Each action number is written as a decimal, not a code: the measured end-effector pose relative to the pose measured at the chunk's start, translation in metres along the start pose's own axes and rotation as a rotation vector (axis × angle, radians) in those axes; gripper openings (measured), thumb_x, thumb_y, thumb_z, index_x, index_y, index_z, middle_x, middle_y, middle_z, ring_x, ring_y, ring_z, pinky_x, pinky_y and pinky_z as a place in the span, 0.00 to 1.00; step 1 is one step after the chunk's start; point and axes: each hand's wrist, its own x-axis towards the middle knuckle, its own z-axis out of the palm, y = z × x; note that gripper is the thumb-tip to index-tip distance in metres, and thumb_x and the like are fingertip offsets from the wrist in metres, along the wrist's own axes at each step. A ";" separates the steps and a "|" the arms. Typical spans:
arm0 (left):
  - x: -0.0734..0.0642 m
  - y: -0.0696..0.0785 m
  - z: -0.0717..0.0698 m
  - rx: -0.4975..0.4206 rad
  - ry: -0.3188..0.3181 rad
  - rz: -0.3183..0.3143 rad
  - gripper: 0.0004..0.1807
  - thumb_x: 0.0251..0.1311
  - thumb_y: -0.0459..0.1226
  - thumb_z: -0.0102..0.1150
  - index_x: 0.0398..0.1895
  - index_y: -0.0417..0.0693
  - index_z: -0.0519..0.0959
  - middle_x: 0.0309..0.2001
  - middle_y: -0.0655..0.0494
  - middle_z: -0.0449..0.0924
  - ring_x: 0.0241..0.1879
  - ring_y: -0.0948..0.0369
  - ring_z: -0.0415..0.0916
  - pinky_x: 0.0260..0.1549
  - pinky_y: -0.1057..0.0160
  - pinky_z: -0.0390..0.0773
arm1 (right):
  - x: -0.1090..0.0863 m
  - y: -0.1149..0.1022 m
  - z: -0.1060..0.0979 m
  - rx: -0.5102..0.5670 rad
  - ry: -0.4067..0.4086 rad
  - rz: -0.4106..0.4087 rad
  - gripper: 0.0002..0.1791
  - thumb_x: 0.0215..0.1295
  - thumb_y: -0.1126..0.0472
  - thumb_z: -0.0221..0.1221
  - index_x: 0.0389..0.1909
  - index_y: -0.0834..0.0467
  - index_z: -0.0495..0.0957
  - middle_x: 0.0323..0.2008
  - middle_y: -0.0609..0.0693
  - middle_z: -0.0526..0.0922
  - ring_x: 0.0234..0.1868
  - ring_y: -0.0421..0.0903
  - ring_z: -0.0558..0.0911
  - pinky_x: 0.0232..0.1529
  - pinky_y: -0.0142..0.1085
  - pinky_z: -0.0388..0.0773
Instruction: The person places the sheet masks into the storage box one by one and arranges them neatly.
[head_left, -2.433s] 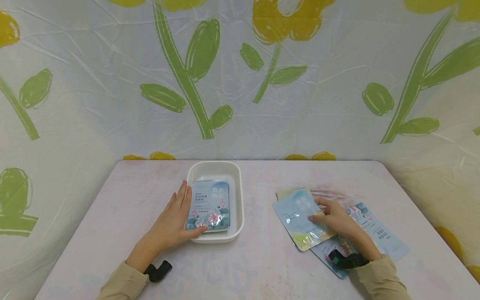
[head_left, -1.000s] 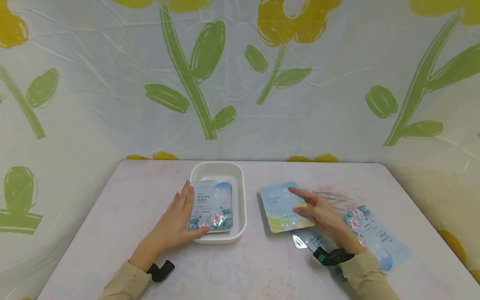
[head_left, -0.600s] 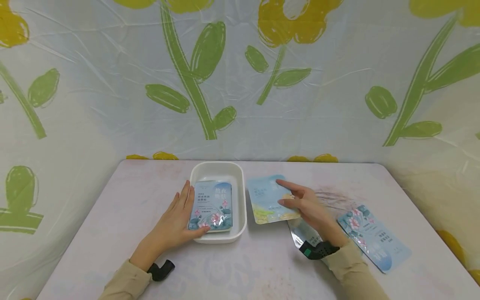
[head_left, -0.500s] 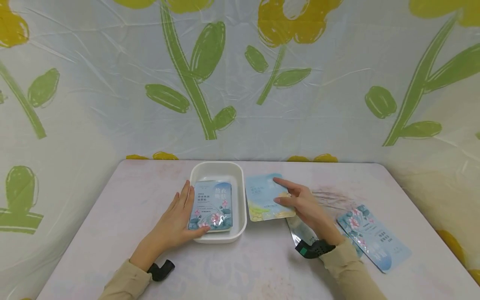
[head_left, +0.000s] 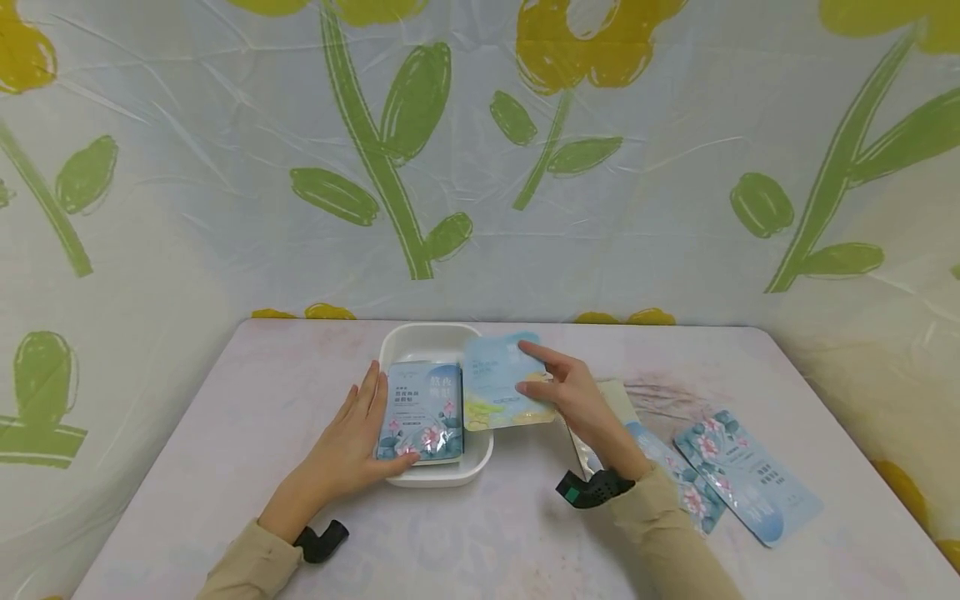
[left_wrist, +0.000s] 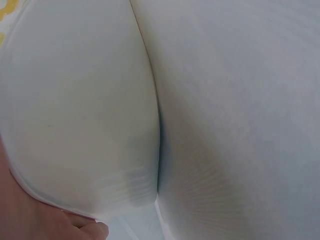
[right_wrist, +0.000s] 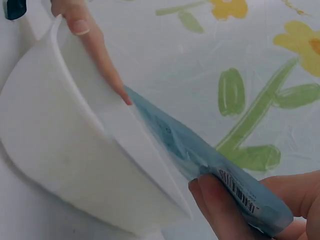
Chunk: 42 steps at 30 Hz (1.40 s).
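A white tray (head_left: 431,481) stands left of centre, with a stack of blue lotus-printed sheet-mask packets (head_left: 420,408) inside. My left hand (head_left: 337,450) rests along its left side, fingers straight, thumb lying over the front corner near the stack. Between thumb and fingers, my right hand (head_left: 581,404) holds a blue-and-yellow sheet-mask packet (head_left: 495,379), which overhangs the tray's right rim. In the right wrist view that packet (right_wrist: 185,142) is edge-on beside the tray (right_wrist: 65,145), a barcode on its back. Whether more than one packet is held, I cannot tell.
Several more packets lie overlapping at the right: a lotus-printed one (head_left: 750,479), another (head_left: 693,492) partly under my right sleeve, and a pale yellowish one (head_left: 618,400) behind my right wrist. A flower-printed sheet (head_left: 637,208) hangs behind the table.
My right hand has lifted the blue-and-yellow packet off the pile and carried it left to the tray's right rim, uncovering packets beneath. The left hand stays at the tray.
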 end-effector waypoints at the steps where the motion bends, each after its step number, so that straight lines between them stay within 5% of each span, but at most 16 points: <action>1: 0.000 0.000 0.000 -0.002 0.001 0.001 0.67 0.54 0.72 0.53 0.77 0.32 0.38 0.79 0.40 0.27 0.78 0.51 0.32 0.74 0.46 0.44 | 0.002 -0.002 0.004 -0.001 0.008 0.008 0.38 0.62 0.72 0.62 0.74 0.61 0.62 0.73 0.59 0.61 0.70 0.57 0.65 0.49 0.30 0.80; 5: -0.001 0.001 -0.001 -0.005 0.002 -0.001 0.67 0.54 0.72 0.54 0.77 0.32 0.38 0.79 0.40 0.28 0.78 0.51 0.33 0.74 0.45 0.45 | 0.009 -0.007 0.020 -0.002 0.018 0.034 0.39 0.61 0.74 0.61 0.74 0.60 0.62 0.68 0.61 0.68 0.54 0.50 0.80 0.44 0.32 0.82; 19: 0.000 -0.002 0.001 -0.009 0.012 0.013 0.67 0.55 0.71 0.54 0.77 0.31 0.38 0.79 0.40 0.28 0.78 0.51 0.33 0.73 0.45 0.46 | 0.029 0.000 0.078 -0.133 0.021 0.016 0.36 0.58 0.74 0.62 0.70 0.62 0.67 0.64 0.64 0.73 0.43 0.49 0.85 0.40 0.33 0.83; 23: 0.001 -0.002 0.001 -0.004 0.014 0.026 0.67 0.55 0.71 0.55 0.77 0.30 0.39 0.79 0.38 0.28 0.78 0.50 0.33 0.73 0.44 0.46 | 0.029 0.008 0.093 -0.211 0.069 -0.049 0.31 0.59 0.72 0.62 0.66 0.64 0.72 0.59 0.64 0.77 0.27 0.48 0.86 0.28 0.31 0.82; 27: 0.001 -0.002 0.000 -0.005 0.014 0.030 0.66 0.56 0.70 0.56 0.77 0.30 0.39 0.78 0.38 0.29 0.78 0.50 0.34 0.73 0.44 0.46 | 0.028 0.018 0.104 -0.286 0.140 -0.168 0.25 0.60 0.73 0.62 0.61 0.66 0.76 0.53 0.66 0.80 0.25 0.48 0.87 0.22 0.30 0.81; 33: 0.000 -0.002 -0.001 -0.017 0.010 0.030 0.66 0.57 0.70 0.54 0.77 0.30 0.38 0.78 0.38 0.28 0.78 0.49 0.34 0.73 0.44 0.46 | 0.025 0.023 0.109 -0.400 0.175 -0.310 0.15 0.59 0.74 0.62 0.48 0.67 0.84 0.43 0.61 0.86 0.14 0.36 0.77 0.14 0.26 0.70; 38: 0.000 -0.002 -0.001 -0.034 0.045 0.049 0.65 0.56 0.67 0.58 0.76 0.28 0.40 0.78 0.35 0.31 0.77 0.46 0.37 0.72 0.41 0.48 | 0.024 0.024 0.114 -0.525 0.194 -0.361 0.09 0.58 0.75 0.61 0.38 0.66 0.87 0.31 0.55 0.86 0.20 0.37 0.78 0.19 0.27 0.74; 42: -0.001 -0.001 0.000 -0.034 0.039 0.045 0.65 0.56 0.66 0.59 0.76 0.28 0.41 0.78 0.36 0.31 0.77 0.47 0.37 0.72 0.42 0.47 | 0.021 0.025 0.120 -0.761 0.206 -0.397 0.07 0.58 0.73 0.62 0.37 0.67 0.86 0.30 0.55 0.86 0.22 0.42 0.79 0.23 0.30 0.77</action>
